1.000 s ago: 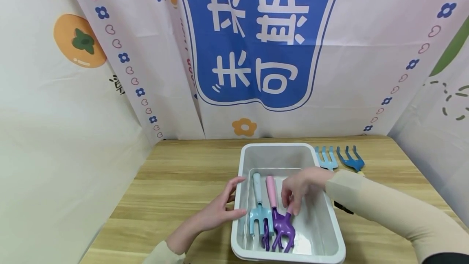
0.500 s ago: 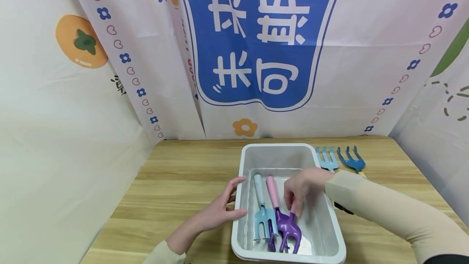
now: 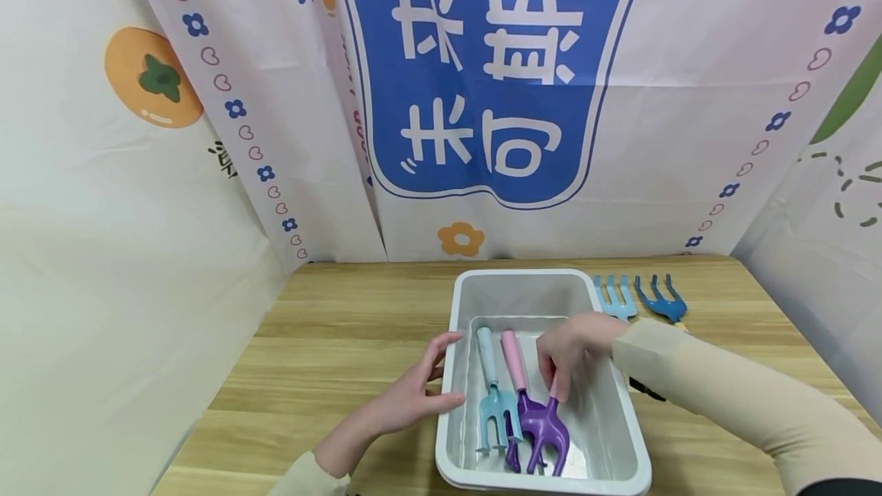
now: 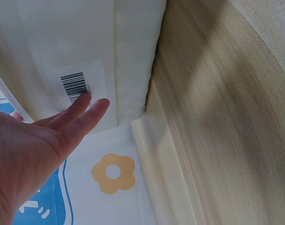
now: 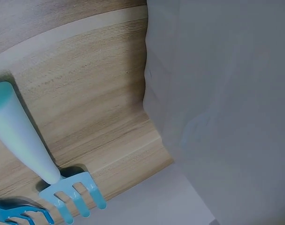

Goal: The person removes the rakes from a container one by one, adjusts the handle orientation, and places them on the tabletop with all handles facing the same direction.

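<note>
My right hand [image 3: 570, 349] reaches into a white plastic bin [image 3: 517, 274] and grips the pink handle of a purple hand fork [image 3: 546, 429]. To its left lies a second pink-handled tool [image 3: 512, 358], whose purple head is partly hidden under its neighbours. A light blue hand fork [image 3: 497, 410] rests along the bin's left side, tines toward me. My left hand [image 3: 413, 398] is spread against the bin's left wall and rim. In the left wrist view, fingers of that hand [image 4: 43, 140] lie by a barcode label [image 4: 79, 86] on the bin's outside.
On the wooden table [image 3: 331, 343], right of the bin, lie a light blue rake [image 3: 616, 301] and a dark blue rake [image 3: 660, 303], both partly hidden by my right arm. A black object [image 3: 646, 389] sits under that arm. Printed cloth [image 3: 324, 213] encloses the back and sides.
My right hand has shifted slightly right with the purple fork. The light blue fork's head has also moved a little right and toward me. My left hand has stayed put.
</note>
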A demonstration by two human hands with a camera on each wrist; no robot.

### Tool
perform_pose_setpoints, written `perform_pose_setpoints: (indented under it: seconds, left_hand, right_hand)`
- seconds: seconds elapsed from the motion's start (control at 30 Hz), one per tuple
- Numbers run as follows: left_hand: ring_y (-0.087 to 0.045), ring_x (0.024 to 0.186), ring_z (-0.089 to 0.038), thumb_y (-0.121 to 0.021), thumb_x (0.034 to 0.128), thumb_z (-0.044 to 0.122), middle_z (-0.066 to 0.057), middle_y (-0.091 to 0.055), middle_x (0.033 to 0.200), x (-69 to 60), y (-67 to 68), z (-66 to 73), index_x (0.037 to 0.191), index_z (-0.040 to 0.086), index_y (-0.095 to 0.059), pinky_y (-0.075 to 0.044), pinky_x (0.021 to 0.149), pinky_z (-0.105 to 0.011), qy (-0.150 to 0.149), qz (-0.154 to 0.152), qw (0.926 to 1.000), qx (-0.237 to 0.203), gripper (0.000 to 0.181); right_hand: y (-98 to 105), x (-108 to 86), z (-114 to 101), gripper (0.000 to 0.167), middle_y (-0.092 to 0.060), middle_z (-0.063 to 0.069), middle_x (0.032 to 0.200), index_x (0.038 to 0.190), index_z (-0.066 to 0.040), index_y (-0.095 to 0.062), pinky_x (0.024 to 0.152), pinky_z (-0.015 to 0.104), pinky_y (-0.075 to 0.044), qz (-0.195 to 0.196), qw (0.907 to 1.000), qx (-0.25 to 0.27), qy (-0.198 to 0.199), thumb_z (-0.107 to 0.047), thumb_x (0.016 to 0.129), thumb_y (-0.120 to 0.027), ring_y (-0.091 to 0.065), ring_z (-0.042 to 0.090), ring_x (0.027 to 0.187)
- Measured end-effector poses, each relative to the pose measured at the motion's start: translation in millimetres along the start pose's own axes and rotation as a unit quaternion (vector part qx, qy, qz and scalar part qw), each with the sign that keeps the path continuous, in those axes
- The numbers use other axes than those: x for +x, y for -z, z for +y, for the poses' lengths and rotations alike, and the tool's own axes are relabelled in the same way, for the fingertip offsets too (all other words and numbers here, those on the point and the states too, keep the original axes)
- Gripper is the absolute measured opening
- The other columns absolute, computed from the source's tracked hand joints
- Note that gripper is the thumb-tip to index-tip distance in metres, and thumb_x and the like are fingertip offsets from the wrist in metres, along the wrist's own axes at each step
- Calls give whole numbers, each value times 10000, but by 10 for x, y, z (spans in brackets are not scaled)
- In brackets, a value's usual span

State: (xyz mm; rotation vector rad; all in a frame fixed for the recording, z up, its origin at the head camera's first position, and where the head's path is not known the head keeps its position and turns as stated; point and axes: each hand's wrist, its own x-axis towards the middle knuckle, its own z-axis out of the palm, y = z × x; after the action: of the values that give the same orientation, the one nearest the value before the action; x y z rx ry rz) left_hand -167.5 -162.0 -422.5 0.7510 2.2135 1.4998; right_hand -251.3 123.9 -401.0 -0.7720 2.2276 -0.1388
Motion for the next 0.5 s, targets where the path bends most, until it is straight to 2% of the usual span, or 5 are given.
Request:
perform_pose_setpoints:
  seconds: [0.27, 0.5]
  left_hand:
    - [-421, 1275, -428, -651, 929, 284, -228, -281, 1498, 1, 3, -2, 1512, 177, -161, -487, 917, -393, -3, -6, 10000, -32, 769]
    - [-422, 1275, -419, -651, 928, 293, -248, -284, 1489, 0, 0, 7, 1514, 183, -159, -484, 916, -375, 6, -20, 10000, -26, 773]
  right_hand:
    - [15, 8, 7, 79, -654, -102, 696, 768, -193, -752, 598, 220, -396, 35, 9998, 6, 171, -160, 775, -823, -501, 39, 631]
    - [49, -20, 12, 46, -658, -119, 665, 799, -150, -786, 569, 176, -385, 46, 9985, -82, 545, -143, 775, -824, -476, 5, 590]
